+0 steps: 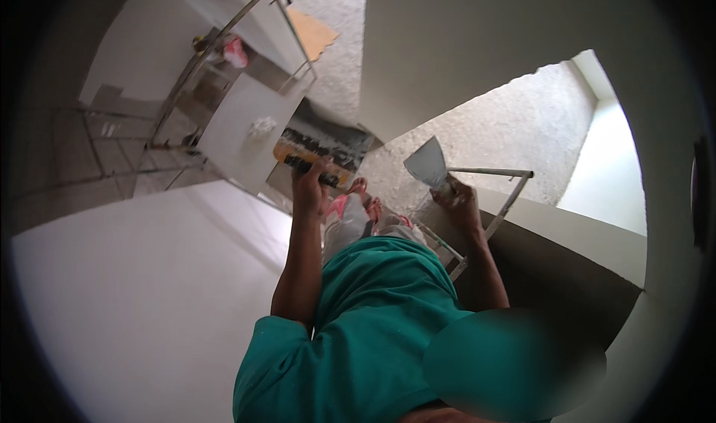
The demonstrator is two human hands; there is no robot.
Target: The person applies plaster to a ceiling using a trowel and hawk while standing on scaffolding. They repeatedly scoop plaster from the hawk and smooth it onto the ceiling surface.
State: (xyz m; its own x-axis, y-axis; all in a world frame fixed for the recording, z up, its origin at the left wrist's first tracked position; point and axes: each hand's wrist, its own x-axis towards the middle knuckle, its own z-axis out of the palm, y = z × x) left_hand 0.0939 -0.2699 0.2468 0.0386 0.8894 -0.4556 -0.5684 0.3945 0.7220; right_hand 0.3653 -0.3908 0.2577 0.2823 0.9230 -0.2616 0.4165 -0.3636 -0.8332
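My left hand is closed round the dark handle of a plastering trowel. The trowel's broad plate is streaked grey and dark, with orange-brown patches near the handle. In my right hand is a putty knife, its wide, flared grey blade pointing up and away from me. The two tools are apart, held in front of my body. A pale board with a small white lump of paste on it lies beyond my left hand. Whether any paste sits on either blade I cannot make out.
Below me are my bare feet. A metal frame stands at far left, with a red and white thing by it. A metal rail runs beside my right hand. White wall surfaces rise on the left, and rough pale floor shows beyond.
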